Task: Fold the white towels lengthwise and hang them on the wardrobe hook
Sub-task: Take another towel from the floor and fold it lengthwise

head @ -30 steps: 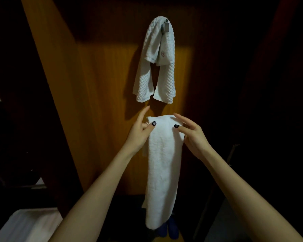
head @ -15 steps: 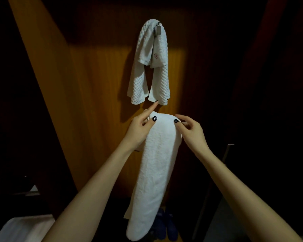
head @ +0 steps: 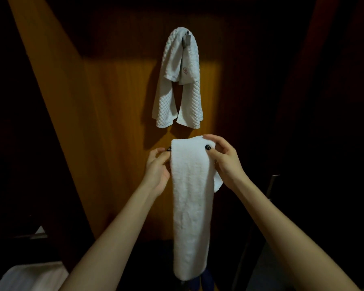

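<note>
A plain white towel (head: 190, 202), folded into a long narrow strip, hangs straight down in front of the wooden wardrobe panel (head: 105, 131). My left hand (head: 157, 169) pinches its top left corner and my right hand (head: 224, 159) pinches its top right corner. Above them a quilted white towel (head: 180, 85) with a small pink emblem is draped over the metal hook (head: 187, 39), its two ends hanging side by side. The held towel's top edge is just below those ends.
A white fabric surface (head: 32, 276) lies at the lower left. Dark blue shoes (head: 198, 283) peek out beneath the hanging towel. A metal handle (head: 272, 185) shows on the dark door at right. The surroundings are very dim.
The towel swung from slanting left back to hanging straight. My left index finger, earlier pointing up, has curled down; both hands sit slightly lower, and a fold of towel now sticks out under my right hand.
</note>
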Motion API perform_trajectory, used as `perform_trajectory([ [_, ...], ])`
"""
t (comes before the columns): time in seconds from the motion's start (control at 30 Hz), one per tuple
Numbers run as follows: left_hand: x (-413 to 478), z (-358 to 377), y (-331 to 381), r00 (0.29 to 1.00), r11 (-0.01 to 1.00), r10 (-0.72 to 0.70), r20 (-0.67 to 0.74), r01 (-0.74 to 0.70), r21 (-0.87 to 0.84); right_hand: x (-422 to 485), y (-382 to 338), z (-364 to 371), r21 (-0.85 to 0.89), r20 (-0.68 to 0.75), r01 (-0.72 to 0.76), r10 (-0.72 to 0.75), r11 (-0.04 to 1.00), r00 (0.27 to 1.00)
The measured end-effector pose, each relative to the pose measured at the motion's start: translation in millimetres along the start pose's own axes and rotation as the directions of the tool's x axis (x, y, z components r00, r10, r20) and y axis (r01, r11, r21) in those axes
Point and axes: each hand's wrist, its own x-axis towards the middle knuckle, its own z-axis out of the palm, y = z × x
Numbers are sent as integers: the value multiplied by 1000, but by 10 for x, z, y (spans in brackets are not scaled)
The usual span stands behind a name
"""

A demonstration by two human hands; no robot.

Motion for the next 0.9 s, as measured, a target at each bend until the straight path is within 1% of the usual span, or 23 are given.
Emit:
perform_trajectory([
  [0.1, -40, 5, -3, 992, 991, -122, 20, 123, -47, 3, 17, -11, 20, 25, 5, -5, 1000, 1000],
  [0.17, -70, 22, 2, 976, 976, -198, 88, 205, -79, 13, 31, -42, 51, 11, 2, -3, 999, 1000],
  [0.2, -86, 22, 1, 966, 969, -223, 130, 234, -75, 20, 38, -58, 69, 3, 1, -1, 998, 1000],
  [0.27, -118, 24, -6, 947, 969, -243, 209, 249, -3, 21, 28, -89, 92, -6, -2, 2, 996, 1000],
  [0.37, -157, 72, -12, 930, 974, -224, 293, 200, 110, 19, -14, -133, 114, -23, -33, 36, 993, 999],
  [0.47, -180, 151, 9, 935, 990, -123, 332, 94, 103, 31, -53, -177, 168, -37, -76, 83, 983, 996],
  [0.53, -190, 191, 29, 939, 995, -57, 338, 24, 100, 29, -81, -185, 163, -42, -89, 97, 983, 994],
  [0.67, -186, 242, 92, 947, 973, 22, 322, -94, 209, 13, -115, -181, 132, -56, -96, 104, 987, 993],
  [0.7, -182, 251, 108, 948, 965, 35, 315, -115, 237, 9, -125, -184, 83, -66, -84, 90, 993, 994],
  [0.77, -177, 275, 126, 955, 936, 69, 290, -162, 312, 1, -157, -190, -126, -67, -29, 21, 992, 998],
  [0.8, -174, 284, 126, 956, 917, 88, 280, -187, 351, -8, -179, -183, -233, -49, 2, -13, 972, 999],
  [0.87, -163, 299, 117, 951, 879, 101, 293, -223, 420, -27, -195, -157, -447, -8, 36, -44, 894, 999],
  [0.9, -165, 311, 122, 945, 863, 86, 314, -229, 451, -37, -185, -139, -568, -15, 41, -60, 822, 998],
])
